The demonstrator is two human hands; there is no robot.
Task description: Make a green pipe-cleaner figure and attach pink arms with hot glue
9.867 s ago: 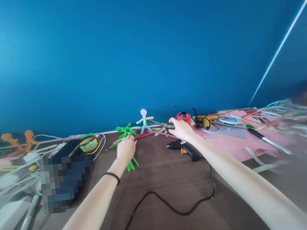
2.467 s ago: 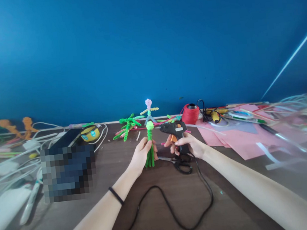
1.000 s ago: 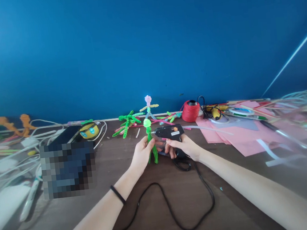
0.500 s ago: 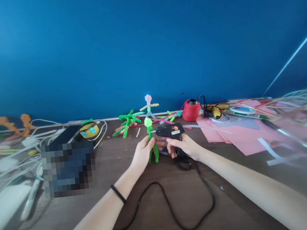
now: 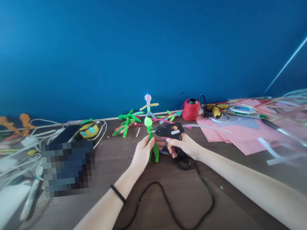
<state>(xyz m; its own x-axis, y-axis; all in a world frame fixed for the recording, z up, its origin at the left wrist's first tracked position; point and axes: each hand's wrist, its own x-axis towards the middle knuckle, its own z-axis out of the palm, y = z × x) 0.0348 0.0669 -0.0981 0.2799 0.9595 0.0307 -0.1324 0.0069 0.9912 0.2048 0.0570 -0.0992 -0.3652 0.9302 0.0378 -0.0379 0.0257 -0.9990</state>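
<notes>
Between the thumb and fingers of my left hand (image 5: 143, 150) is a green pipe-cleaner figure (image 5: 155, 154), held upright with its pale green head (image 5: 148, 122) above and its legs hanging below. My right hand (image 5: 185, 146) is wrapped round the grip of a black glue gun (image 5: 168, 130). Its nozzle points left and meets, or nearly meets, the figure's upper body; contact is too small to tell. A clear glue stick (image 5: 206, 127) sticks out of the gun's back. Behind the held figure stands another pipe-cleaner figure (image 5: 148, 100) with a pink head.
The gun's black cord (image 5: 166, 197) winds across the table's front. Green pipe cleaners (image 5: 128, 123) lie at the back. Rightward are a red thread spool (image 5: 191, 110) and pink paper sheets (image 5: 243, 138). White cables (image 5: 32, 142) and a yellow pouch-like item (image 5: 89, 131) lie left.
</notes>
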